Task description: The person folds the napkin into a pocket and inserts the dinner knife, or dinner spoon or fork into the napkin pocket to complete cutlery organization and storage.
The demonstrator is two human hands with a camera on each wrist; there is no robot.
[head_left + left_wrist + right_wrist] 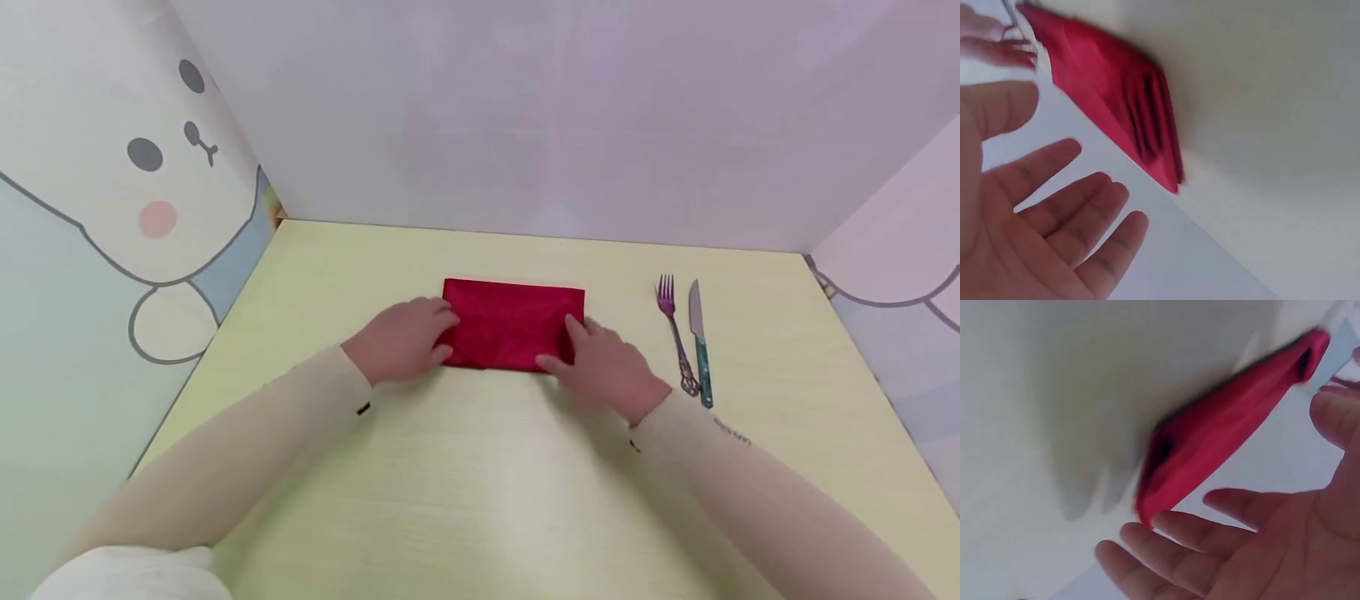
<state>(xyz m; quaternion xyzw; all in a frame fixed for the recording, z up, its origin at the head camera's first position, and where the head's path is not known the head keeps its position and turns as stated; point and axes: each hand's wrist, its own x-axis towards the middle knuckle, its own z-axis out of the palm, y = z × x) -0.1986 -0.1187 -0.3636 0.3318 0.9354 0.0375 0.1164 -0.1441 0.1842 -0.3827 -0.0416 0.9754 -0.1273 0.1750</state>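
Note:
A red cloth (pixel 504 321), folded into a flat rectangle, lies on the pale wooden table. My left hand (pixel 403 338) is over its left end, fingers spread loosely and pointing inward. At the opposite end is my right hand (pixel 609 372), its thumb and fingertips overlapping the cloth's lower right corner in the head view. Both wrist views show relaxed, extended fingers, with the cloth's layered folds (pixel 1147 115) visible past the left fingertips. In the right wrist view the cloth (pixel 1229 428) appears just beyond the right fingers.
To the right of the cloth lie a fork (pixel 677 333) and a knife (pixel 701 342) with a teal handle, side by side. A plain pale wall (pixel 555 117) rises behind the table (pixel 450 492). Cartoon-printed panels (pixel 97 333) flank both sides.

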